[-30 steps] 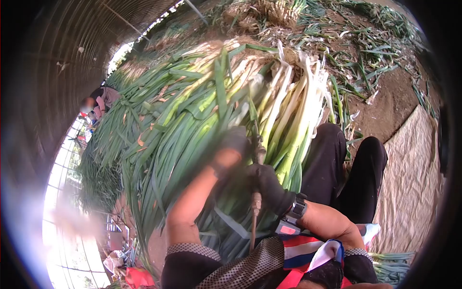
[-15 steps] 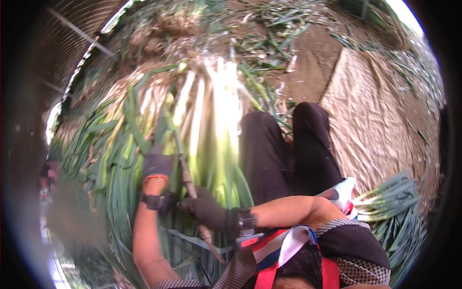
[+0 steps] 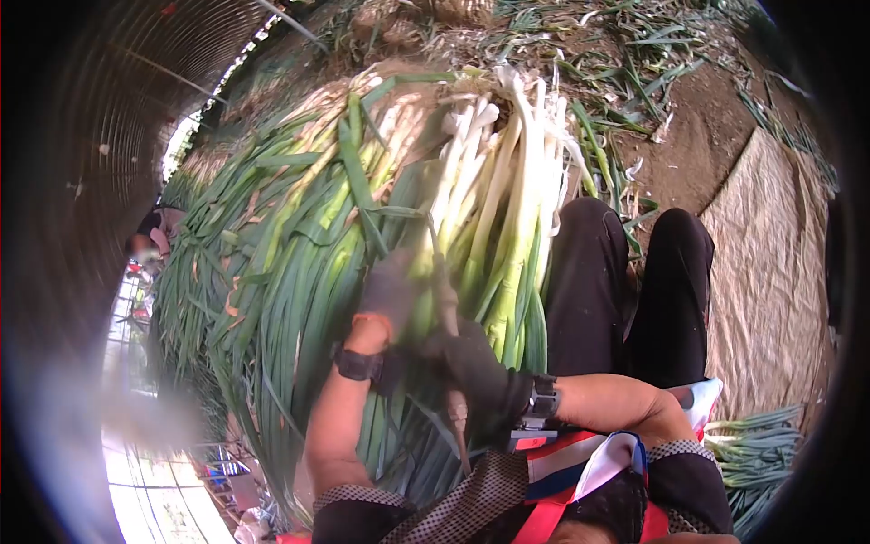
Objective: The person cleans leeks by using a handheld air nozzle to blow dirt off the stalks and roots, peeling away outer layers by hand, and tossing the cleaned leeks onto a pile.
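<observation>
Long green onions (image 3: 521, 208) lie in a thick heap before me, their white root ends pointing away and their green leaves toward me. My left hand (image 3: 391, 286), in a dark glove with an orange cuff, is closed around some stalks at the left of the white stems; motion blurs its fingers. Beside it, my right hand (image 3: 476, 367), also in a dark glove, is wrapped around a thin rod-like tool (image 3: 447, 299). The tool's slim upper end rises along the white stems, and its lower end reaches down toward my chest.
My bent knees (image 3: 589, 245) are right of the heap. Farther right, a tan cloth sheet (image 3: 761, 245) covers the soil (image 3: 698, 172). Another onion bundle (image 3: 757, 462) lies at lower right. Leaf scraps (image 3: 662, 63) litter the far ground. A curved ribbed wall (image 3: 172, 82) rises at upper left.
The view has turned left, so the heap, my hands and knees appear farther right. Both hands remain close together over the onions, the tool still in my right hand.
</observation>
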`<state>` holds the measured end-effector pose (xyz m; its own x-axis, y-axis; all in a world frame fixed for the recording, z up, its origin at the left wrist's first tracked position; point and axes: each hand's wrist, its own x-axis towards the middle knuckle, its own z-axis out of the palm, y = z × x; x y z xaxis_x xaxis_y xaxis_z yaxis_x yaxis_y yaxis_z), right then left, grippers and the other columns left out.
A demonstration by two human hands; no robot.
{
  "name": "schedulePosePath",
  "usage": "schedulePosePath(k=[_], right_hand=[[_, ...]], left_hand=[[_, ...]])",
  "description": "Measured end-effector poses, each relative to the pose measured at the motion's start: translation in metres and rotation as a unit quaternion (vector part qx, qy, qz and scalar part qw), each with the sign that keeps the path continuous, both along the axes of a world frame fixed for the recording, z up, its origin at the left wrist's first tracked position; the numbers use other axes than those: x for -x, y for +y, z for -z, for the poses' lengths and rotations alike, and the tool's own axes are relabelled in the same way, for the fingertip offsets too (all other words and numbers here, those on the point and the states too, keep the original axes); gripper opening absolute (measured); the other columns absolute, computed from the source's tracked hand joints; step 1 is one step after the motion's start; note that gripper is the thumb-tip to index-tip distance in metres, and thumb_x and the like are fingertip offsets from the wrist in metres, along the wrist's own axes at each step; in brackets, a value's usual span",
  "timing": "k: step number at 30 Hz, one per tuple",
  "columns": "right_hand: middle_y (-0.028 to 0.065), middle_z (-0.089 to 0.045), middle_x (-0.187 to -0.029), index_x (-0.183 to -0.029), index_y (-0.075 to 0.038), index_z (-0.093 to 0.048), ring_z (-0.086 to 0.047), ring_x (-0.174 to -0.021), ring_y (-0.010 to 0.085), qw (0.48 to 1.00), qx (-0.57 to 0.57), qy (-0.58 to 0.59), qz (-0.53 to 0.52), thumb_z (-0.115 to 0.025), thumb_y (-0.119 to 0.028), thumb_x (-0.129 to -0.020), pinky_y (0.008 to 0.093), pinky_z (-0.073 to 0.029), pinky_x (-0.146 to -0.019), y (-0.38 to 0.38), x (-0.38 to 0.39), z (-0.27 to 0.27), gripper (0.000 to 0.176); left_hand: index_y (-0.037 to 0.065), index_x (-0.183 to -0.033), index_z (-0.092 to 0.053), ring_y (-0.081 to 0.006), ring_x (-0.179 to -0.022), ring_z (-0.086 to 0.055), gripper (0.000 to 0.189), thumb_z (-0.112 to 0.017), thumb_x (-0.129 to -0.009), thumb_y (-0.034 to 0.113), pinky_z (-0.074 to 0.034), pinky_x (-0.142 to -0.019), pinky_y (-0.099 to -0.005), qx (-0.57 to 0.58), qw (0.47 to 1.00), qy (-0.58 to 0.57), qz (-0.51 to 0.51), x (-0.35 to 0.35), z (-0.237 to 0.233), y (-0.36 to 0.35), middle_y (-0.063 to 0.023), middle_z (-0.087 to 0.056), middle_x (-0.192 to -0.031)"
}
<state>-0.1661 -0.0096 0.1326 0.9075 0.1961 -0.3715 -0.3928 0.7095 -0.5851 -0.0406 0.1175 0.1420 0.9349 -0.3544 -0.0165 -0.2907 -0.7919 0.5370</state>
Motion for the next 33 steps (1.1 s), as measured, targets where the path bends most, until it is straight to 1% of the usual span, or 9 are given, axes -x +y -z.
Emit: schedulePosePath(k=[4, 15, 17, 20, 24, 25, 28, 31, 33], right_hand=[[0.0051, -0.056, -0.066, -0.083, 0.002, -0.059, -0.051, -0.056, 0.0128, 0.995, -0.091, 0.045, 0.018, -0.062, -0.008, -0.075, 0.0279, -0.040, -0.051, 0.011, 0.002, 0.003, 0.013], [0.0076, -0.061, -0.069, -0.083, 0.002, -0.064, -0.056, -0.059, 0.0161, 0.997, 0.046, -0.053, 0.034, -0.063, -0.013, -0.075, 0.0292, -0.043, -0.053, 0.013, -0.017, 0.021, 0.017], [0.0102, -0.063, -0.071, -0.084, 0.000, -0.065, -0.060, -0.061, 0.0194, 0.954, 0.212, -0.196, 0.080, -0.064, -0.014, -0.073, 0.0299, -0.044, -0.054, 0.016, -0.031, 0.043, 0.017], [0.0125, -0.064, -0.073, -0.085, -0.005, -0.066, -0.063, -0.065, 0.0241, 0.786, 0.446, -0.412, 0.118, -0.064, -0.014, -0.072, 0.0317, -0.047, -0.057, 0.012, -0.046, 0.058, 0.016], [0.0069, -0.061, -0.074, -0.079, -0.013, -0.063, -0.062, -0.070, 0.0247, 0.717, 0.551, -0.420, 0.071, -0.060, -0.012, -0.071, 0.0341, -0.044, -0.060, 0.007, -0.063, 0.059, 0.009], [0.0053, -0.060, -0.073, -0.077, -0.015, -0.062, -0.061, -0.070, 0.0242, 0.713, 0.560, -0.414, 0.077, -0.059, -0.012, -0.071, 0.0345, -0.043, -0.060, 0.009, -0.067, 0.060, 0.007], [0.0033, -0.059, -0.072, -0.075, -0.016, -0.060, -0.061, -0.068, 0.0233, 0.747, 0.540, -0.371, 0.115, -0.059, -0.013, -0.070, 0.0352, -0.042, -0.059, 0.017, -0.078, 0.064, 0.006], [0.0030, -0.061, -0.072, -0.073, -0.015, -0.061, -0.061, -0.067, 0.0225, 0.863, 0.387, -0.305, 0.112, -0.059, -0.014, -0.070, 0.0347, -0.042, -0.057, 0.023, -0.084, 0.070, 0.004], [0.0028, -0.062, -0.072, -0.072, -0.015, -0.061, -0.062, -0.067, 0.0227, 0.824, 0.459, -0.317, 0.097, -0.059, -0.014, -0.070, 0.0343, -0.043, -0.055, 0.020, -0.089, 0.072, 0.003]], left_hand=[[-0.006, -0.112, -0.058, -0.0318, -0.102, -0.061, 0.042, -0.068, -0.074, 0.011, -0.047, -0.087, -0.0359, -0.056, 0.997, -0.028, -0.044, 0.009, 0.005, 0.011, -0.0239, -0.062, -0.108], [0.001, -0.110, -0.058, -0.0393, -0.092, -0.060, 0.037, -0.064, -0.075, 0.011, -0.048, -0.080, -0.0424, -0.161, 0.983, -0.078, -0.046, 0.023, -0.008, -0.003, -0.0237, -0.063, -0.098], [0.002, -0.110, -0.058, -0.0404, -0.090, -0.060, 0.036, -0.063, -0.075, 0.010, -0.048, -0.079, -0.0436, -0.144, 0.980, -0.134, -0.018, 0.037, -0.002, 0.008, -0.0239, -0.062, -0.096], [0.002, -0.108, -0.058, -0.0406, -0.088, -0.060, 0.034, -0.062, -0.076, 0.010, -0.048, -0.077, -0.0444, -0.141, 0.974, -0.179, 0.000, 0.061, -0.003, 0.013, -0.0238, -0.063, -0.094], [0.000, -0.107, -0.058, -0.0398, -0.086, -0.061, 0.032, -0.061, -0.077, 0.008, -0.049, -0.074, -0.0438, -0.232, 0.968, -0.094, -0.020, 0.082, 0.015, 0.043, -0.0231, -0.063, -0.092], [-0.001, -0.107, -0.058, -0.0396, -0.086, -0.061, 0.031, -0.062, -0.077, 0.008, -0.049, -0.074, -0.0435, -0.263, 0.960, -0.091, -0.002, 0.083, 0.011, 0.044, -0.0230, -0.063, -0.092], [-0.002, -0.104, -0.057, -0.0361, -0.083, -0.062, 0.028, -0.061, -0.077, 0.005, -0.050, -0.072, -0.0422, -0.019, 0.996, 0.084, -0.036, 0.103, -0.007, 0.025, -0.0231, -0.063, -0.089], [-0.002, -0.103, -0.058, -0.0284, -0.080, -0.064, 0.025, -0.059, -0.079, 0.004, -0.050, -0.072, -0.0382, -0.137, 0.987, -0.076, -0.042, 0.117, -0.026, 0.000, -0.0195, -0.063, -0.084], [0.000, -0.102, -0.059, -0.0222, -0.077, -0.063, 0.022, -0.058, -0.080, 0.004, -0.049, -0.071, -0.0349, 0.092, 0.989, 0.042, -0.105, 0.116, -0.015, 0.004, -0.0149, -0.063, -0.081]])
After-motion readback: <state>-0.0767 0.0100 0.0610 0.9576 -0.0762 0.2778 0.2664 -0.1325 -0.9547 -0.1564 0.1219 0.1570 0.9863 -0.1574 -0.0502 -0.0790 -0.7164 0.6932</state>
